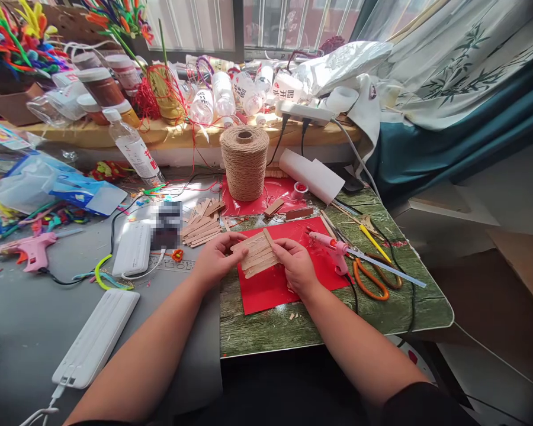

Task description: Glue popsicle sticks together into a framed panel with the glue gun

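Note:
A panel of wooden craft sticks [258, 254] joined side by side lies over a red paper sheet [275, 285] on the green wood-print mat [333, 316]. My left hand [215, 258] grips the panel's left end with curled fingers. At the right edge my right hand [295, 264] pinches it, where a crosswise stick lies on top. A pile of loose sticks [201, 226] sits just beyond my left hand. A pink glue gun [333, 245] rests right of my right hand.
A jute twine spool [244, 163] stands behind the red sheet. Orange-handled scissors [373, 278], a white paper roll [311, 174] and a power strip [302, 111] lie right and back. Another pink glue gun [33, 249], white power banks [96, 337] and bottles [135, 151] crowd the left.

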{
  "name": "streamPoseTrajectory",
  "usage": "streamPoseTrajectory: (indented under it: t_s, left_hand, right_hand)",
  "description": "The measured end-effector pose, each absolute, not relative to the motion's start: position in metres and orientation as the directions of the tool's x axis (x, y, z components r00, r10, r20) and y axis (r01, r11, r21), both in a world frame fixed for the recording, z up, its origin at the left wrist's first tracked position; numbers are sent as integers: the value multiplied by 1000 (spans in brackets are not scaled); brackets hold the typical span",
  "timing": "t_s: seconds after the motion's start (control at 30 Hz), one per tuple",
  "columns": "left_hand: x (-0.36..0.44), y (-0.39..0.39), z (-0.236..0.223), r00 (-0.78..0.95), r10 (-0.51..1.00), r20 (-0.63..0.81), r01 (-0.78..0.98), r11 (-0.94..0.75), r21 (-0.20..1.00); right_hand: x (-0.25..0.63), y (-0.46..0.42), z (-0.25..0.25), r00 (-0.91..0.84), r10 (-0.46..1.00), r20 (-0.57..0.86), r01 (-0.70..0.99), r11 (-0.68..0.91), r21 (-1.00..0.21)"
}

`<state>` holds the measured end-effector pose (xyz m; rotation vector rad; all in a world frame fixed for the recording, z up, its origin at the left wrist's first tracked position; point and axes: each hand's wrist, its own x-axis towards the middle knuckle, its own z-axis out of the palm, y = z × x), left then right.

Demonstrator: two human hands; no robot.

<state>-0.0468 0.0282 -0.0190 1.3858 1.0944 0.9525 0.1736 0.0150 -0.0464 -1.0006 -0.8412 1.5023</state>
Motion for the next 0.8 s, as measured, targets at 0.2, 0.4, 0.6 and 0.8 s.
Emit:
streamPoseTrajectory:
  t_s: [0.2,0.4,0.6,0.8]
  left_hand:
    - [-47,27,-15,303,947,-102,202,41,979]
    - [-47,28,-13,351,908,-227,192,167,967]
    - [-48,30,-16,184,963,-197,40,193,980]
    - [-50,31,-14,379,896,-232,116,203,972]
  right_hand:
    - [175,15,-52,-125,984,-128,-285,-160,-945]
    - [170,12,-42,-274,955,-118,-216,-180,-960]
    - [171,16,-45,-228,945,-234,-369,-307,-878]
    - [173,17,-47,-145,965,-218,-355,-256,-899]
